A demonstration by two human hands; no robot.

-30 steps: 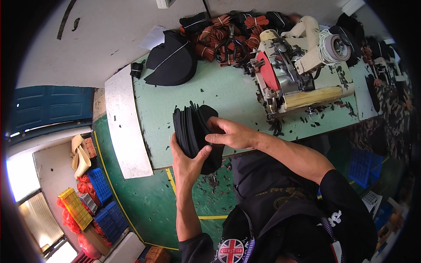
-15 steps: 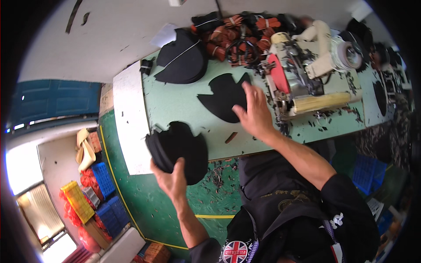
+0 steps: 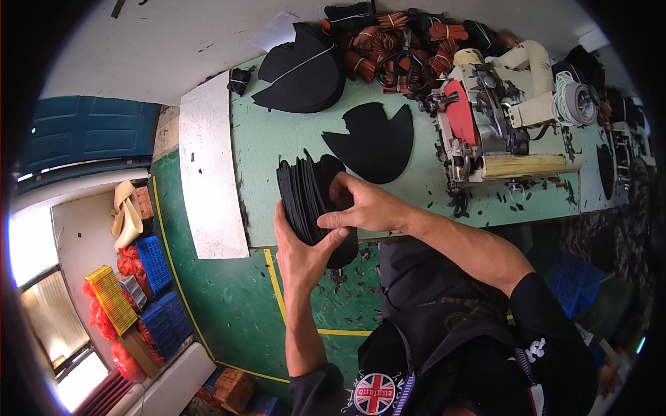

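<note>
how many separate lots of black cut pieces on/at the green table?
3. A stack held in both hands at the table's near edge; a single piece lying flat mid-table; a pile at the far edge. More may be hidden right of the sewing machine.

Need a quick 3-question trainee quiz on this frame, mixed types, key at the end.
1. True or false: the left hand supports the stack of black cut pieces from below.
2. Which lies flat on the green table, apart from both hands? A) single black piece B) yellow crate C) scissors
3. Fill in: the right hand pinches the stack at its ___ edge, the one toward the sewing machine.

Key: 1 true; 2 A; 3 right.
</note>
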